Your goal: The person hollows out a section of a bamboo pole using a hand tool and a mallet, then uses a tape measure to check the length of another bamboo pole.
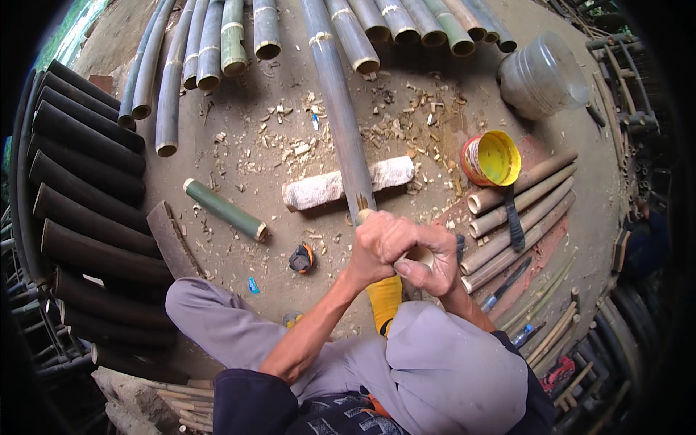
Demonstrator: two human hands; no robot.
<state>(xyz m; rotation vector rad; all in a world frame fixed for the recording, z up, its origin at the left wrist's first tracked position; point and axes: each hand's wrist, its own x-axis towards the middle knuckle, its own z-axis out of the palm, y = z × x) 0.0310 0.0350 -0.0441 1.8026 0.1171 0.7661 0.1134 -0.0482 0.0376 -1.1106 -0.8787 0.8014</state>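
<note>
A long grey bamboo pole [337, 109] runs toward me, resting across a whitish log [315, 191]. My left hand [378, 243] is closed beside the pole's near end, fingers wrapped over a pale round rod. My right hand [439, 261] is closed round the same pale round rod [419, 255], whose near end shows between thumb and fingers. Its other end seems to meet the pole's end, but the hands hide most of it. A yellow sock or boot [385, 297] shows below the hands.
Several bamboo poles [234, 43] lie at the far side, dark half-round pieces [94, 254] at left. A green bamboo length [225, 209], tape measure [301, 258] and wood chips lie nearby. At right are a yellow bucket [471, 161], clear plastic container [533, 87], bamboo tubes [518, 235] and a black-handled tool [514, 221].
</note>
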